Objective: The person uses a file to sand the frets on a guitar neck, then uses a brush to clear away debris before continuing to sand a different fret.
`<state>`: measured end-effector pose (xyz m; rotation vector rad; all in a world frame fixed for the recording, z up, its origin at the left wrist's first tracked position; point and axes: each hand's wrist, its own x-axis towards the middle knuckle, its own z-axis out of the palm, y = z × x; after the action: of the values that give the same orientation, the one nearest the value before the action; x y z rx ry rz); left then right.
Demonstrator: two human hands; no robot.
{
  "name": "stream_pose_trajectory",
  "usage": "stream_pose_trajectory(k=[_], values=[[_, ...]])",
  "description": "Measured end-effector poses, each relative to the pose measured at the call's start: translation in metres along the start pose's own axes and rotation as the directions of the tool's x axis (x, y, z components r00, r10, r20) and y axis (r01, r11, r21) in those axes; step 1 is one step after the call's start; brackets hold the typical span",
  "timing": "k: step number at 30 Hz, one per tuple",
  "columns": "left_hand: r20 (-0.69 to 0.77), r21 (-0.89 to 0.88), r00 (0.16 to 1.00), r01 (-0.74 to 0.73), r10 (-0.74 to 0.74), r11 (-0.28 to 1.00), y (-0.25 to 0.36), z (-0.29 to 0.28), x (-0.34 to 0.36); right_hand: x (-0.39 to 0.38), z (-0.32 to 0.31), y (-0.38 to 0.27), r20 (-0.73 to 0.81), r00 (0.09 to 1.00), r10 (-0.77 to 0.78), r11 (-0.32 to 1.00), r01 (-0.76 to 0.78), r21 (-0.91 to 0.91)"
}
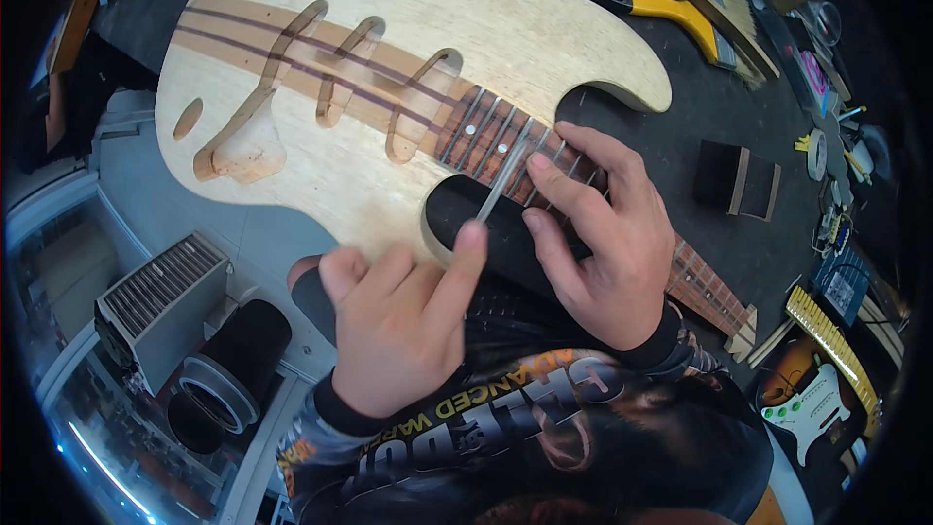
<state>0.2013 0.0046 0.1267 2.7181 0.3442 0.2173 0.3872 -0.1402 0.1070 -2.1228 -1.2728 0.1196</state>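
Note:
A bare pale-wood electric guitar body [360, 175] lies across the bench, with routed hollows and a brown centre strip striped in dark wood. Its dark fretboard [466, 141] has metal frets and round white dots. My left hand [403, 316] is closed around a slim metal file [501, 185], its index finger stretched along it. The file is smeared by motion and lies across the fretboard in line with the frets. My right hand [617, 243] straddles the neck, fingertips on the fretboard, with a fingertip against the file's far part. Beyond it the neck [709, 287] runs toward the lower right.
A yellow-handled brush [680, 19] and a long wooden bristle brush [719, 10] lie at the far right. Nearer stands a dark block [734, 175]. Small tools crowd the right edge, above a sunburst guitar with a white pickguard [816, 413]. A slatted box [165, 297] stands lower left.

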Motion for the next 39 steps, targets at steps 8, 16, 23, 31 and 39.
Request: stream_pose_trajectory(k=[8,16,23,31,39], values=[[0.055,-0.029,0.998,0.035,-0.033,0.999,0.002,-0.003,0.003,-0.002,0.000,0.003,-0.028,1.000,0.014,1.000,-0.014,0.023],[-0.070,-0.051,0.995,-0.070,0.067,0.996,-0.006,0.014,0.047,0.002,0.000,0.003,-0.021,1.000,0.011,1.000,-0.011,0.021],[0.045,0.003,0.998,0.045,-0.045,0.999,-0.002,0.003,0.019,0.002,-0.004,-0.003,0.025,1.000,0.004,0.999,-0.005,0.034],[0.042,0.000,0.999,-0.007,0.007,1.000,-0.003,-0.001,0.008,0.001,-0.005,-0.004,0.020,1.000,0.022,1.000,-0.023,0.018],[-0.020,-0.042,1.000,-0.015,0.014,0.999,0.000,0.005,0.022,0.001,-0.005,0.002,0.001,1.000,0.022,0.999,-0.022,0.027]])
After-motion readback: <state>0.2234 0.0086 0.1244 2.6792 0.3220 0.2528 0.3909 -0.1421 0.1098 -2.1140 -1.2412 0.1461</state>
